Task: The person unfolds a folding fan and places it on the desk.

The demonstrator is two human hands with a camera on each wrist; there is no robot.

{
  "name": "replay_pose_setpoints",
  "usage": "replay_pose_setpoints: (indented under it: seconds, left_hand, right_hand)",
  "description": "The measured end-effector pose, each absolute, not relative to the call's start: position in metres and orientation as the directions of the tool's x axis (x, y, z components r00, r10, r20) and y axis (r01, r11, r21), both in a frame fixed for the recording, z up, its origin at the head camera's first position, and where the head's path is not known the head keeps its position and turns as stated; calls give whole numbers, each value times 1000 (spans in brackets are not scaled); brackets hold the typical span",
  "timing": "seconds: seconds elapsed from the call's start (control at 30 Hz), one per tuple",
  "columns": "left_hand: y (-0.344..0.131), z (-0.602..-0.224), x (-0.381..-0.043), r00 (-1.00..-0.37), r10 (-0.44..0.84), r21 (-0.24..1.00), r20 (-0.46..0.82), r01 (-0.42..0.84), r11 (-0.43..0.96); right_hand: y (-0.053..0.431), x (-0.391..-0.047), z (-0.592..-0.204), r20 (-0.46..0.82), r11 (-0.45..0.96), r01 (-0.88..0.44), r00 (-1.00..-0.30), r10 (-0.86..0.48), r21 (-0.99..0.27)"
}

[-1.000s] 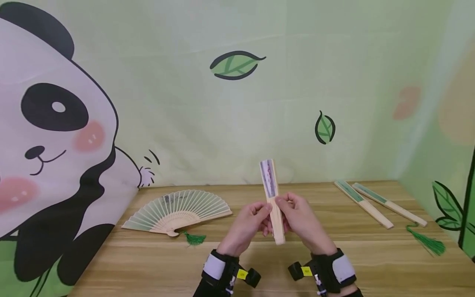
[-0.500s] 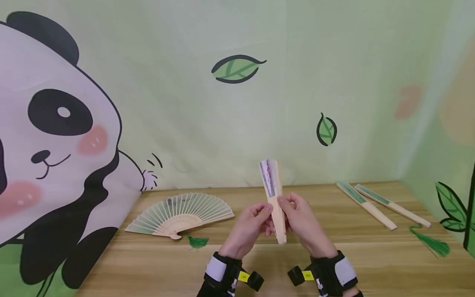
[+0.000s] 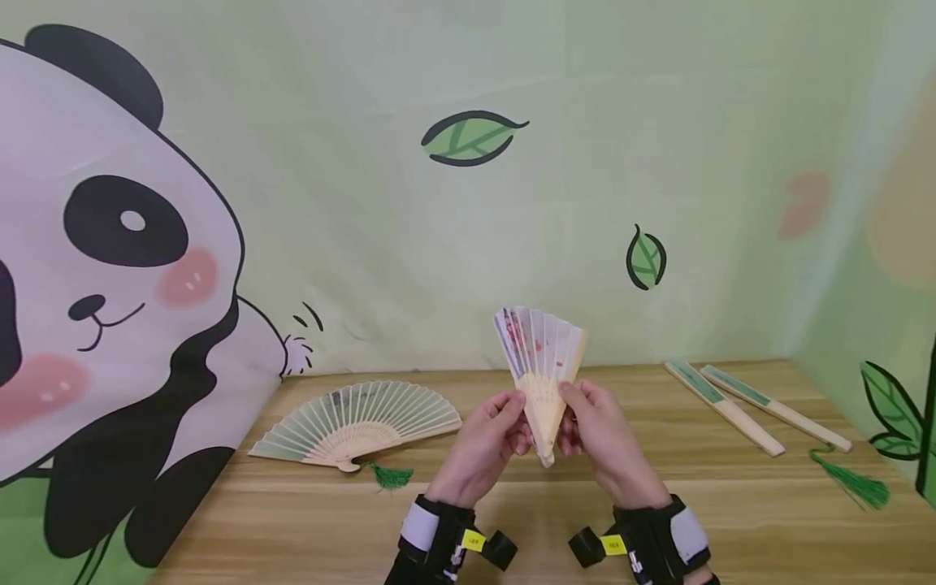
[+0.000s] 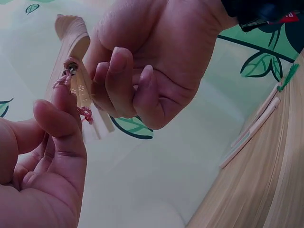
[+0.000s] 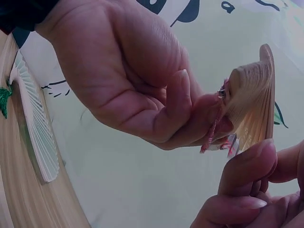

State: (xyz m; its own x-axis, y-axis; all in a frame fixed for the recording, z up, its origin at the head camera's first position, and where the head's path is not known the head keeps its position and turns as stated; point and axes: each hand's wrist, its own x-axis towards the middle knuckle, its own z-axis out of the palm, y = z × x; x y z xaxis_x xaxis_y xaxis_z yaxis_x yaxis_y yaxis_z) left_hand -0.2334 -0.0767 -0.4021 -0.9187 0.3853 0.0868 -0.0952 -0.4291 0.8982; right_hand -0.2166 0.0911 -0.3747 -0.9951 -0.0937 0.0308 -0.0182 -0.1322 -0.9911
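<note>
A partly spread fan (image 3: 541, 394) was held above the counter (image 3: 512, 528), its long axis roughly upright and its pivot end lowest, between the left hand (image 3: 484, 437) and the right hand (image 3: 605, 435), each grip pinching one edge, neither nearer.

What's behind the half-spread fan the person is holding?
Fingers of the left hand and right hand, partly covered by the fan; beyond, the green backdrop and wooden table. The wrist views show a reddish cord near the fan's pivot. Anything directly behind is hidden.
</note>
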Motion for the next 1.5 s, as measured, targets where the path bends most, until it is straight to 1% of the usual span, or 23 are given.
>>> replay_pose_setpoints:
  seconds: [0.3, 0.57, 1.03, 1.5]
  left_hand:
    - [-76, -402, -233, -928, 363, 892, 81, -95, -442]
    - [-75, -403, -234, -942, 320, 887, 99, -62, -457]
    - [-76, -405, -236, -952, 292, 887, 96, -52, -459]
    - [-77, -405, -237, -955, 274, 879, 116, -29, -475]
  right_hand:
    - [92, -214, -374, 34, -170, -25, -998, -55, -985]
    - [95, -215, -374, 34, -208, -35, -999, 12, -977]
    - [97, -213, -371, 34, -182, -36, -999, 11, -983]
    - [95, -215, -371, 22, -211, -32, -999, 50, -977]
